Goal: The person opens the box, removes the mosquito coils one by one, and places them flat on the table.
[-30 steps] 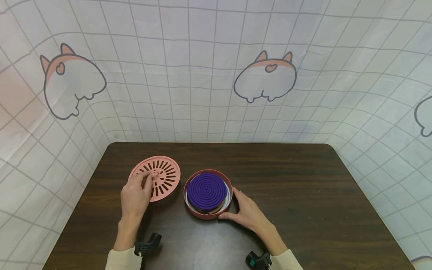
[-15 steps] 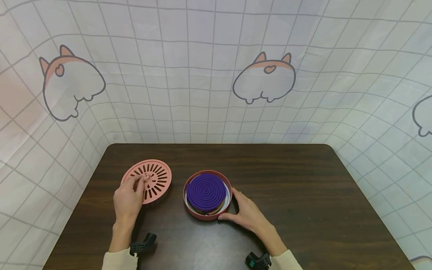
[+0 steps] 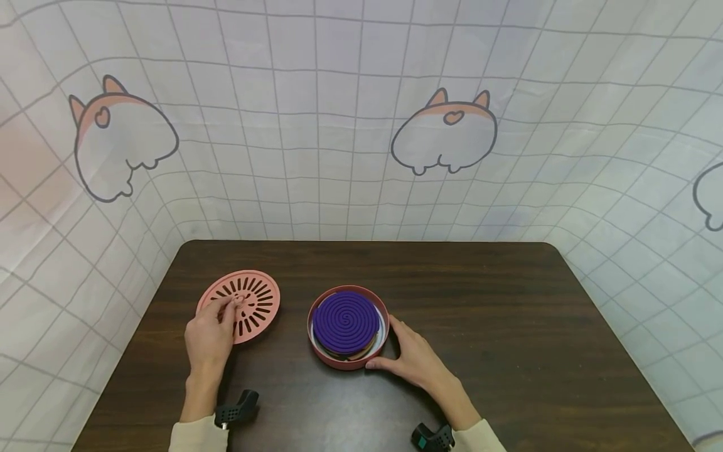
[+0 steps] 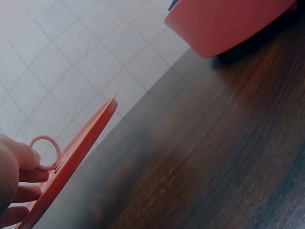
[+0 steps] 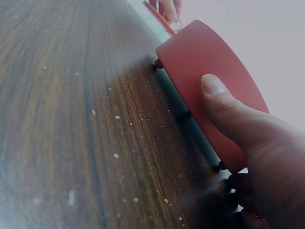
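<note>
My left hand pinches the small ring handle of a round pink slotted lid. The lid is tilted, left of a round red mosquito coil holder. In that holder lie several stacked mosquito coils, a purple coil on top, over a white lining. My right hand holds the holder's right side, its thumb against the outer wall and the fingers round the far side. In the right wrist view, small feet keep the holder's base off the table.
A dark wood-grain table with rounded far corners lies under everything. Behind and beside it hangs a white grid-patterned cloth with cartoon animal prints. A black wrist camera sits at my left sleeve, another wrist camera at the right.
My left hand has carried the lid left and slightly nearer to me, away from the holder, slowing in the last half second. The right hand and the holder stay in place.
</note>
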Available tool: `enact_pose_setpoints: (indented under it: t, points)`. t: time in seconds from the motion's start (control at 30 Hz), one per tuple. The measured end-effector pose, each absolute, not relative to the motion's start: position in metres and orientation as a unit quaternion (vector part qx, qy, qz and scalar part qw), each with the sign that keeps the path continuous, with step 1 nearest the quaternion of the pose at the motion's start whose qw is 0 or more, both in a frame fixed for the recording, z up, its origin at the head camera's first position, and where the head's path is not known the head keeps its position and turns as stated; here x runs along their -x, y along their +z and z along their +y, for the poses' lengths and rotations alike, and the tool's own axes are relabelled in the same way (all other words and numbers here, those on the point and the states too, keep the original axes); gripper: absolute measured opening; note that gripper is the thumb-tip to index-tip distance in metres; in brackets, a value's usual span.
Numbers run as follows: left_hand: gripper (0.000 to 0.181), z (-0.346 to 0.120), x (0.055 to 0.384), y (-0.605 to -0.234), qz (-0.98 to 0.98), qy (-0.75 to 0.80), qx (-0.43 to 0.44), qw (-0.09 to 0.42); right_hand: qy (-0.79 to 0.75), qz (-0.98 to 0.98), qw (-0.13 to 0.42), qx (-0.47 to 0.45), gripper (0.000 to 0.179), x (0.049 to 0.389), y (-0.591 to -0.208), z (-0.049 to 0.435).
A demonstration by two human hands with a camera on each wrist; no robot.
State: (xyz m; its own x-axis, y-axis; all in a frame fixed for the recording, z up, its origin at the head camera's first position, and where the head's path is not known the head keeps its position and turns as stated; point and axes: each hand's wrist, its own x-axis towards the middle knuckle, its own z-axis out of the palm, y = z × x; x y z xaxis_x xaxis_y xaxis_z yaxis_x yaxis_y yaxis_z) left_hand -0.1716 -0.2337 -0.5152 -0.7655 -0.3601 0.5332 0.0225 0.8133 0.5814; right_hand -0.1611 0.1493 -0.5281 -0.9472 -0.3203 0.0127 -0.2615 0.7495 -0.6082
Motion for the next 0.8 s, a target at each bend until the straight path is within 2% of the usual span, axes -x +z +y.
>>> enact_pose_setpoints:
  t: [0.8]
  points:
    - [0.02, -0.246, 0.169, -0.526, -0.901, -0.292, -0.134, 0.292, -0.316, 0.935, 0.042, 0.154, 0.11, 0.155, -0.528, 0.147]
